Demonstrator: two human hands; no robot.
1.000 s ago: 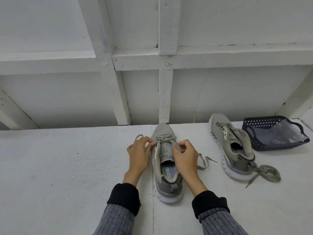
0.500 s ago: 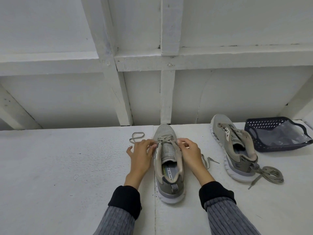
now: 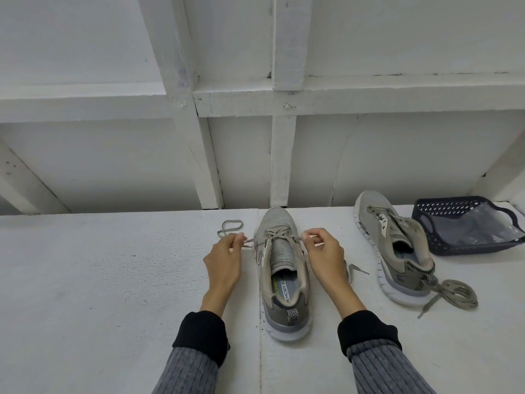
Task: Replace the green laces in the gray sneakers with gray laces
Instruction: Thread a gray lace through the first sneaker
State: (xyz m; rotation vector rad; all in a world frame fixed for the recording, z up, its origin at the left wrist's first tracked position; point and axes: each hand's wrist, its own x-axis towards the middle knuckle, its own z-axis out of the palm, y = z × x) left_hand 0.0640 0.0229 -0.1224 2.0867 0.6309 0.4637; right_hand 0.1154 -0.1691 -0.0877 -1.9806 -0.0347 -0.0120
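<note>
A gray sneaker stands in front of me, toe pointing away, with a gray lace threaded through its lower eyelets. My left hand pinches the lace's left strand, whose free end loops on the table. My right hand pinches the right strand just beside the eyelets; that strand's tip trails out behind the hand. A second gray sneaker lies to the right, with a bundled lace at its heel.
A dark perforated basket holding a clear plastic bag sits at the far right. The white table ends at a white panelled wall just beyond the shoes.
Both hands have moved apart from the tongue, drawing the lace strands out sideways. The left strand's loop now lies stretched on the table.
</note>
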